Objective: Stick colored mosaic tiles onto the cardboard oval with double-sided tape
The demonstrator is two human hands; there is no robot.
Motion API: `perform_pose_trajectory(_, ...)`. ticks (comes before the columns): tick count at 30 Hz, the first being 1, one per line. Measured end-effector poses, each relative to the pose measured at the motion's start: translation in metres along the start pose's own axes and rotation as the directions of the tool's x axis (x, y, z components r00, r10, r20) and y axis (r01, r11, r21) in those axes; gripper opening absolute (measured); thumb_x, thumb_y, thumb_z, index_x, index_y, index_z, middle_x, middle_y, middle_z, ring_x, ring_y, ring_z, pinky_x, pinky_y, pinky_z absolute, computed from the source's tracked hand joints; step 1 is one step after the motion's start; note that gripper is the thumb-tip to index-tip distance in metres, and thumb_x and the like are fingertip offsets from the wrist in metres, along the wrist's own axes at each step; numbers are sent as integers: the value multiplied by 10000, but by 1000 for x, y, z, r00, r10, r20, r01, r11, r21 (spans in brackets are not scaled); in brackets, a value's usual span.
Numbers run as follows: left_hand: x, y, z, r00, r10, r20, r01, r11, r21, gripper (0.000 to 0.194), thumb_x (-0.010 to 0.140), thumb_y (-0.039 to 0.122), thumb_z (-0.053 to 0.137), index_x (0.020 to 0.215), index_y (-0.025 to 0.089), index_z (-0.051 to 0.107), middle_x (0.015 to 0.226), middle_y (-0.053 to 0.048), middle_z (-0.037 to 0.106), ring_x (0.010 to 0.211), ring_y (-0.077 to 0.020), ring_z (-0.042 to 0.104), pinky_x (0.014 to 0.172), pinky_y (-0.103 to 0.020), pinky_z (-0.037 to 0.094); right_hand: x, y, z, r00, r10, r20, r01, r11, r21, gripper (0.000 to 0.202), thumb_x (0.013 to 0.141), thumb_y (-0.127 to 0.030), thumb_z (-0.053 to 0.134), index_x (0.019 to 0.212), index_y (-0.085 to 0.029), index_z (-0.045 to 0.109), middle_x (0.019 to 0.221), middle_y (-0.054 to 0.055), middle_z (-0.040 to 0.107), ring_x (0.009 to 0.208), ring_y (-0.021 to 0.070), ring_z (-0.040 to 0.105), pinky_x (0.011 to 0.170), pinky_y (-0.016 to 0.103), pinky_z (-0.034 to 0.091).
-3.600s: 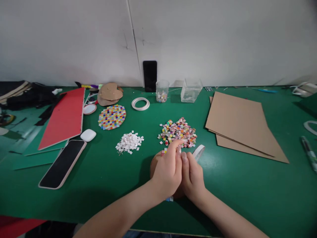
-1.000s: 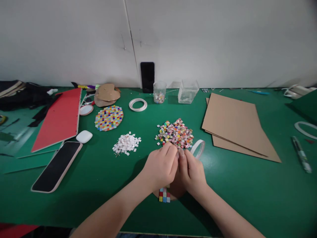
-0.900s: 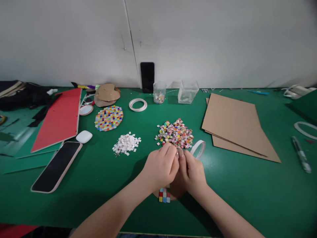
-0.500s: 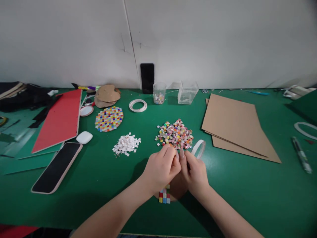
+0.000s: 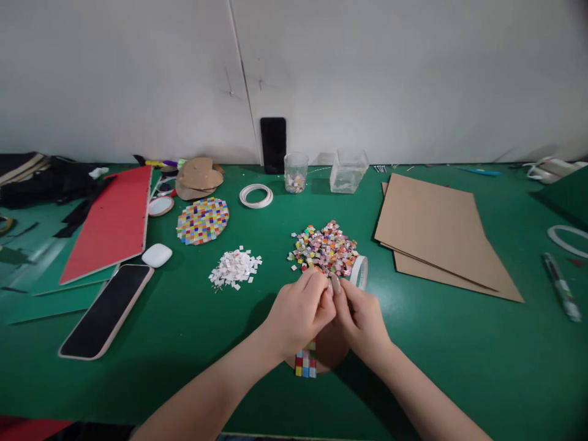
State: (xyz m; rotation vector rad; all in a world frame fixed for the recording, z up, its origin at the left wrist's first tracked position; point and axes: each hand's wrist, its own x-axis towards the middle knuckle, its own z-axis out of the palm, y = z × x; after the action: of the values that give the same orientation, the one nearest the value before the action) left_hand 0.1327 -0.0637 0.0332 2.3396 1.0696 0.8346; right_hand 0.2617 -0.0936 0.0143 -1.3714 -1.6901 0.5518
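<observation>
My left hand [image 5: 301, 312] and my right hand [image 5: 364, 312] meet fingertip to fingertip at the centre, both closed in a pinch. A roll of white tape [image 5: 359, 272] stands on edge against the curled fingers of my right hand, which grips it. Whatever lies between the fingertips is too small to make out. Beneath the hands is a brown cardboard piece [image 5: 333, 350], partly covered by them, with a strip of coloured mosaic tiles [image 5: 305, 362] along its left part. Just beyond the fingers spreads a pile of loose coloured tiles [image 5: 324, 248].
White tiles [image 5: 235, 268] lie in a heap on the left, near a tiled round piece [image 5: 203, 221]. Another tape roll [image 5: 256, 196], a plastic cup [image 5: 295, 173] and a clear box [image 5: 348, 171] stand behind. Cardboard sheets [image 5: 432, 226] lie right, a phone [image 5: 106, 312] left.
The tape roll has shifted left and turned more edge-on. My right hand has tilted slightly, its fingertips moving in towards the left hand, which stays almost still.
</observation>
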Motion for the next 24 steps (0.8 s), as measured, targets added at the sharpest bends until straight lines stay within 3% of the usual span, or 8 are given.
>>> perform_pose_trajectory(8,-2,-3,6,984,144,-103,-128,981,142,205,863,165,302,666,215,326,621,18,431,538,-117,452,483,-223,402,0,-7,0,997,71,-25,-69,995,68,316,902,-243,361,594,-210,297,486,-70,305,419,76,302,389,195,238)
perform_pose_trajectory(15,-3,-4,7,915,342,-213,-290,926,242,179,844,128,314,696,200,385,600,0,510,560,-126,497,493,-216,441,-3,-12,0,994,109,-1,-107,977,186,307,906,-230,359,603,-204,320,505,-69,301,434,74,282,396,196,232)
perform_pose_trajectory(21,-5,-3,8,910,346,-226,-310,933,182,161,838,134,345,697,194,396,609,-3,519,558,-121,504,507,-216,443,-3,-15,-2,992,122,13,-121,956,268,313,911,-246,350,601,-202,344,505,-68,299,433,78,266,388,201,225)
perform_pose_trajectory(24,-6,0,8,946,245,-213,-241,970,43,146,852,162,351,722,193,409,635,3,506,575,-117,496,528,-222,438,-2,-12,-3,994,105,16,-105,947,302,313,914,-247,347,604,-204,351,501,-66,318,425,79,287,395,200,250)
